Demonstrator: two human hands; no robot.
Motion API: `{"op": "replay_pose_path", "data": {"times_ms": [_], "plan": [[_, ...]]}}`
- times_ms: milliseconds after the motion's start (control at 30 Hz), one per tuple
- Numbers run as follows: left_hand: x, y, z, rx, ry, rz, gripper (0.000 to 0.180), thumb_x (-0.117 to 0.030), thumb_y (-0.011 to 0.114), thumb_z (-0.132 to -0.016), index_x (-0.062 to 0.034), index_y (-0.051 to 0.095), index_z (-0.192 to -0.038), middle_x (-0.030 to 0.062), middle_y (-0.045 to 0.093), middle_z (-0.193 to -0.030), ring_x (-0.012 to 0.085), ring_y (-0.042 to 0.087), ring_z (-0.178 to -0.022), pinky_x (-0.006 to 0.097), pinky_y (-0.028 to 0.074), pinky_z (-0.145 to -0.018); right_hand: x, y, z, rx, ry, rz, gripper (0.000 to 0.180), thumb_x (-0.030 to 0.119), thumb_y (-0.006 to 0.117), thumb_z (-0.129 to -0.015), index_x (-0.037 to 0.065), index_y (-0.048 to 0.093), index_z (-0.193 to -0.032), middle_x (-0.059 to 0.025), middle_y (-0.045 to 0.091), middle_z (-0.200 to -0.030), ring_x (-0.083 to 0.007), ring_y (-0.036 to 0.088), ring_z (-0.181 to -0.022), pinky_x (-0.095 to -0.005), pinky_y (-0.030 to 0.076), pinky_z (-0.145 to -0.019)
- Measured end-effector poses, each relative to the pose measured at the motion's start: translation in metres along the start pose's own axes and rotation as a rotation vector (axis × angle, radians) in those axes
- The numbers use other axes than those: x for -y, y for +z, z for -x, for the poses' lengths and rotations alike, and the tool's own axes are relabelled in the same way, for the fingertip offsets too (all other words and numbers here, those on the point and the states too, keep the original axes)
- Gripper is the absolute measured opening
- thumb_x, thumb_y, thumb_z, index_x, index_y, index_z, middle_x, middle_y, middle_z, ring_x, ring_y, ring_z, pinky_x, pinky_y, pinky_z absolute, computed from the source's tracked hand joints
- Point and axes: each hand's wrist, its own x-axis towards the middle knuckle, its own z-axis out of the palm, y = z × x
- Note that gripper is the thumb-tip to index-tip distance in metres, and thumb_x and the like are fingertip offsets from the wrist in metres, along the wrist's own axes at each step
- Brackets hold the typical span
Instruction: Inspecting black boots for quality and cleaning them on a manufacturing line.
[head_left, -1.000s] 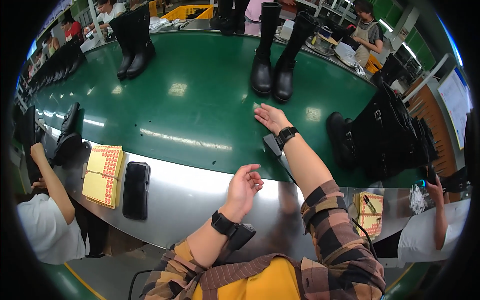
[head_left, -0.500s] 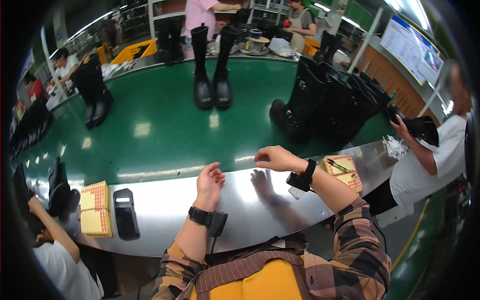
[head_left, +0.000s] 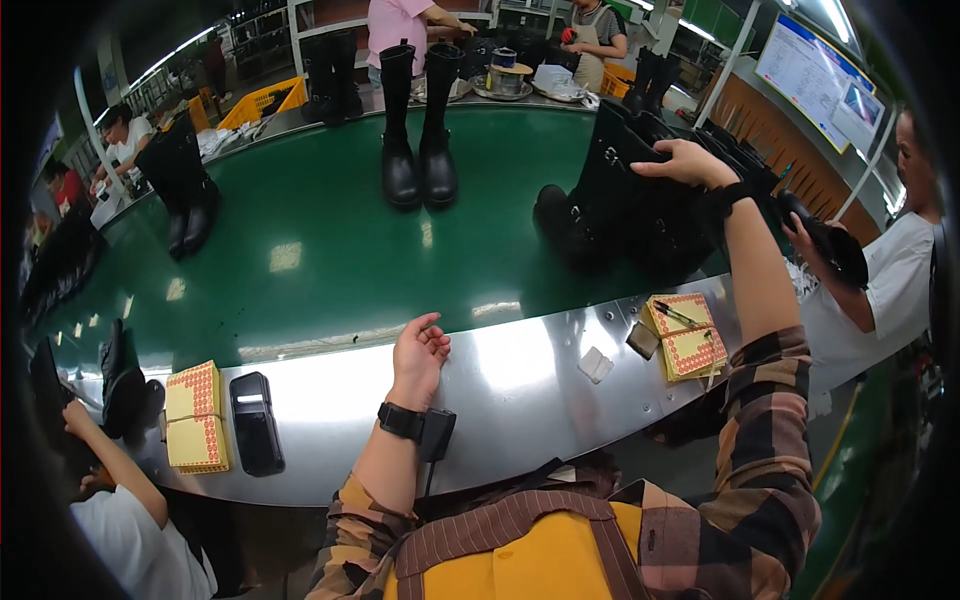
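Several tall black boots with buckles stand together at the right of the green belt, the front boot [head_left: 600, 190] facing left. My right hand [head_left: 690, 165] is up at their shafts, thumb and fingers apart; whether it touches the leather I cannot tell. Over the metal edge of the bench [head_left: 510, 370] hovers my left hand [head_left: 418, 358], palm turned inward, fingers loosely bent and apart, with nothing in it. Farther off, a pair of tall black boots [head_left: 400, 170] stands upright in the middle of the belt [head_left: 330, 200].
Left on the metal edge lie a yellow card stack [head_left: 193, 415] and a black phone [head_left: 257, 420]. Another card stack [head_left: 692, 345] with a pen, a dark block [head_left: 642, 340] and a pale piece [head_left: 596, 365] lie right. Co-workers sit at both sides; one at right holds a boot [head_left: 830, 240].
My right hand has moved from above the metal edge to the right and away from me, up to the boot cluster. My left hand has stayed nearly in place.
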Motion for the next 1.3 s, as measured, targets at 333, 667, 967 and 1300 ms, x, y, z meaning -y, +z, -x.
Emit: {"op": "replay_pose_path", "data": {"times_ms": [333, 667, 967, 1300], "plan": [[0.002, 0.001, 0.006, 0.097, 0.033, -0.151, 0.022, -0.02, 0.061, -0.092, -0.006, 0.06, -0.109, 0.0028, 0.058, -0.083, 0.0151, 0.058, -0.073, 0.029, 0.049, -0.067, 0.064, 0.015, 0.006, -0.439, -0.113, 0.05, 0.054, 0.038, 0.076, -0.071, 0.001, 0.071, -0.11, -0.0222, 0.07, -0.098, -0.0331, 0.069, -0.093, -0.038, 0.054, -0.086], [-0.003, 0.074, 0.108, 0.436, 1.004, -0.897, 0.144, -0.039, 0.096, -0.045, -0.0078, 0.007, -0.154, 0.0197, 0.024, -0.151, 0.0368, 0.028, -0.139, 0.045, 0.025, -0.115, 0.161, -0.003, 0.205, -0.708, -0.766, -0.243, 0.041, 0.03, 0.081, -0.076, -0.005, 0.07, -0.094, -0.0157, 0.07, -0.082, -0.0264, 0.069, -0.076, -0.0309, 0.053, -0.074], [0.005, 0.007, 0.138, 0.174, 0.675, -0.858, 0.051, -0.01, 0.079, -0.076, 0.0007, 0.057, -0.121, 0.0079, 0.063, -0.107, 0.0191, 0.06, -0.098, 0.031, 0.047, -0.088, 0.056, 0.107, 0.22, -0.775, -0.463, -0.803, 0.012, 0.016, 0.061, -0.093, 0.005, 0.062, -0.098, -0.0014, 0.063, -0.083, -0.008, 0.056, -0.07, -0.0211, 0.042, -0.063], [-0.005, -0.015, 0.141, 0.232, 0.602, -0.545, 0.036, -0.001, 0.07, -0.078, 0.0011, 0.061, -0.112, 0.0037, 0.065, -0.101, 0.0139, 0.061, -0.092, 0.027, 0.048, -0.084, -0.019, 0.255, 0.223, -0.139, -0.258, -0.189, 0.026, 0.004, 0.067, -0.079, 0.012, 0.069, -0.104, -0.009, 0.064, -0.116, -0.0298, 0.057, -0.112, -0.0385, 0.048, -0.095]]}}
